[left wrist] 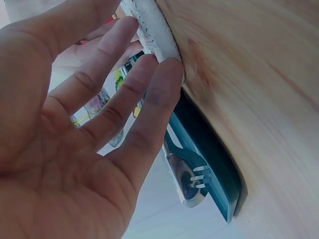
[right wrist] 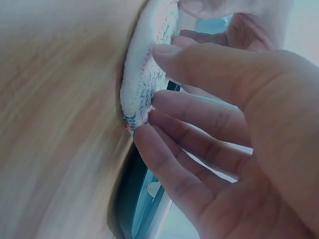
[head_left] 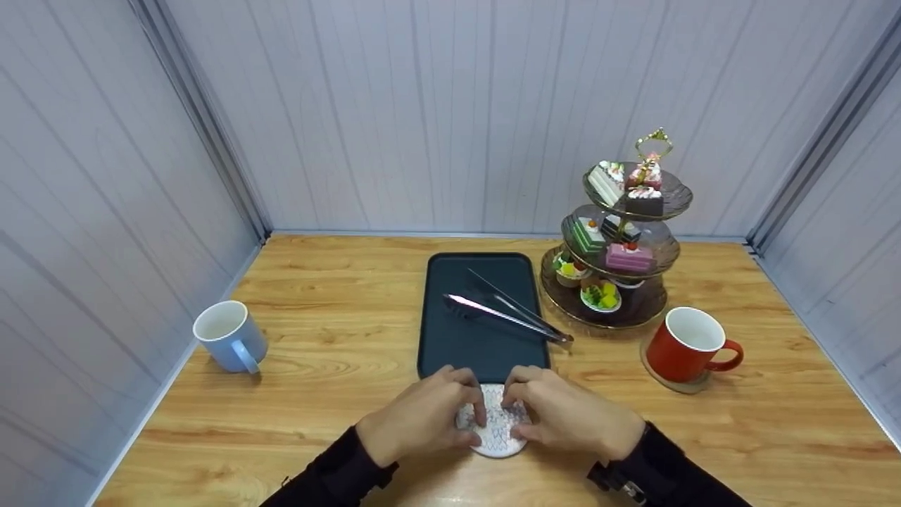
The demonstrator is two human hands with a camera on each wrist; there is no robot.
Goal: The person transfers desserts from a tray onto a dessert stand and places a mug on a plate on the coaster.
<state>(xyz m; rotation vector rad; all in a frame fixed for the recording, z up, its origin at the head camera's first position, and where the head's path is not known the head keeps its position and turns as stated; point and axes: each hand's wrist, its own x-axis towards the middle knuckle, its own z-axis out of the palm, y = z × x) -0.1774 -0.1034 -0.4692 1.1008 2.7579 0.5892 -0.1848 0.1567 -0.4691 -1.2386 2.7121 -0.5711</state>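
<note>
A round white coaster (head_left: pixel 498 421) with a fine dark print and a thick pale edge lies on the table, right at the near edge of the dark tray (head_left: pixel 464 355). My left hand (head_left: pixel 431 415) holds its left side, fingers bent over the rim. On the opposite side, my right hand (head_left: pixel 566 415) grips the rim with thumb and fingers. In the right wrist view the thumb and fingertips meet the printed face and edge of the coaster (right wrist: pixel 144 64). Metal tongs (head_left: pixel 503 315) rest spread across the tray, their hinged end over its right edge.
A light blue mug (head_left: pixel 229 334) stands at the left. On the right, a red mug (head_left: pixel 679 352) sits on a brown coaster (head_left: pixel 676 384). Behind it rises a three-tier stand (head_left: pixel 665 243) carrying several small cakes. Pale panels (head_left: pixel 436 120) enclose the wooden table.
</note>
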